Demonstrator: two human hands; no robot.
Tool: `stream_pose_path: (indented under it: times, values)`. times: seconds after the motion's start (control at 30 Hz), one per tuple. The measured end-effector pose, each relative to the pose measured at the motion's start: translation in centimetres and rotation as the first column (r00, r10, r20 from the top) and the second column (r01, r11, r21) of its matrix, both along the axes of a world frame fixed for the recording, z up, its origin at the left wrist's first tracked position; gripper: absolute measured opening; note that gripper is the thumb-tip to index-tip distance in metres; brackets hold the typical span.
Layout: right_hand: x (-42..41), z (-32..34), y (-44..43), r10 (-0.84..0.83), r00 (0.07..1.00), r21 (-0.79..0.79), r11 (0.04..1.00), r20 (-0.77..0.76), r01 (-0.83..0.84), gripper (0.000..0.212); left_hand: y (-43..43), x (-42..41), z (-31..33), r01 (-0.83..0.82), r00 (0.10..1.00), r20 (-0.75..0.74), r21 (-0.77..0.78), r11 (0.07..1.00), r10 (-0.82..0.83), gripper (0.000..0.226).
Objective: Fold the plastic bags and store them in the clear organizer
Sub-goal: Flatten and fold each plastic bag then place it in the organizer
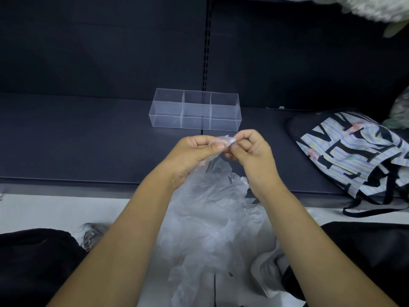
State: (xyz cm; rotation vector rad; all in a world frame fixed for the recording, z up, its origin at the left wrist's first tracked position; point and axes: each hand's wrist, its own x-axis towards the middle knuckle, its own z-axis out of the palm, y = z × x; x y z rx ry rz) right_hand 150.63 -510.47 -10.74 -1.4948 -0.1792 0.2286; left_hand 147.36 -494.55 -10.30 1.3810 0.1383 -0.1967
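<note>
A clear plastic bag (208, 220) hangs down from both my hands over the shelf's front edge toward the floor. My left hand (197, 151) and my right hand (250, 149) pinch its top edge close together, fingers curled. Just behind my hands, the clear organizer (194, 111) stands on the dark shelf; it has three compartments side by side, and I see nothing in them.
The dark shelf (77, 140) runs left and right with a dark back panel behind. A striped drawstring bag with black letters (354, 151) lies on the shelf at the right. More crumpled plastic (95, 235) lies on the pale floor at the lower left.
</note>
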Motion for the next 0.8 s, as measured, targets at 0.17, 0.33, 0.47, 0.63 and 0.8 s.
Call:
stream_pose_path:
  times: [0.17, 0.33, 0.47, 0.63, 0.8]
  values:
    - [0.3, 0.5, -0.4, -0.015, 0.997, -0.035, 0.999, -0.081, 0.012, 0.019, 0.0, 0.2, -0.4, -0.1, 0.994, 0.049, 0.071, 0.992, 0.096, 0.016]
    - [-0.3, 0.7, 0.3, -0.044, 0.976, -0.286, 0.952, 0.214, 0.106, 0.016, -0.6, 0.5, -0.5, -0.14, 0.987, 0.089, 0.077, 0.987, 0.133, 0.016]
    - [-0.2, 0.5, 0.5, -0.026, 0.944, -0.384, 0.91, 0.33, 0.159, 0.02, -1.1, 0.5, -0.6, -0.099, 0.991, 0.098, 0.138, 0.985, 0.086, 0.016]
    - [-0.1, 0.2, 0.4, -0.045, 0.866, -0.486, 0.812, 0.498, 0.322, 0.044, -1.4, 0.6, -0.9, -0.108, 0.991, 0.105, 0.215, 0.971, 0.087, 0.013]
    - [0.6, -0.1, 0.2, 0.034, 0.831, -0.49, 0.821, 0.556, 0.293, 0.014, -1.7, 0.9, -1.0, -0.104, 0.986, 0.144, 0.162, 0.981, 0.081, 0.016]
